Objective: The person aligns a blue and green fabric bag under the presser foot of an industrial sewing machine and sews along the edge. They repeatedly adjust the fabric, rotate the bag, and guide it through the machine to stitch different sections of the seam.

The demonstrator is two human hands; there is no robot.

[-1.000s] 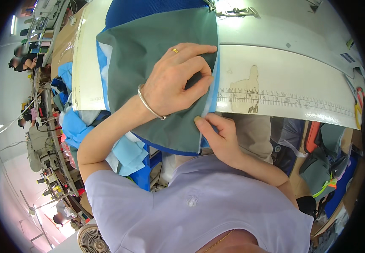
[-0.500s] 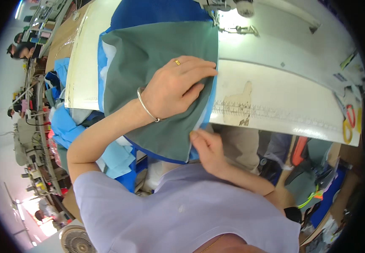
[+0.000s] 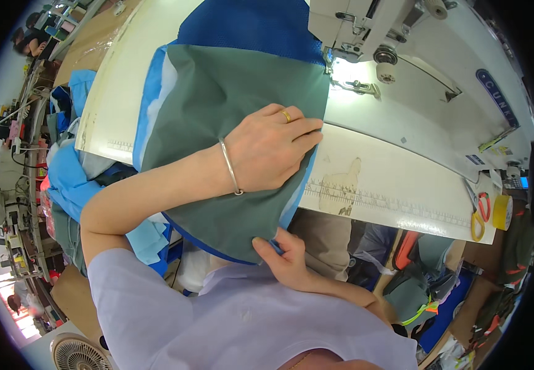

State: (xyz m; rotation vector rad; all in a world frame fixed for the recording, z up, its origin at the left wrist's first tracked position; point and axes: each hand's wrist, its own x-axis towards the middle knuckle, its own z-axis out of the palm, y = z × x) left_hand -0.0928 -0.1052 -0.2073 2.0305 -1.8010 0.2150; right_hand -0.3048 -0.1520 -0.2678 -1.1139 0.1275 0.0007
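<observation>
A grey-green fabric panel lies over light blue and white layers, with a dark blue textured fabric at its far end. Its far right corner is at the needle area of a sewing machine, under a bright light. My left hand lies flat on the panel, fingers stretched to its right edge; the thumb is tucked out of sight. At the panel's near right corner, my right hand pinches the layers, thumb on top and fingers partly hidden beneath.
The white machine table has a printed ruler along its near edge. Scissors and a roll of yellow tape are at its right end. Blue cloth pieces are heaped on the left. A fan stands at lower left.
The view has shifted, showing more of the machine. My right hand has moved left along the near corner of the panel. My left hand stays on the panel, its thumb now hidden.
</observation>
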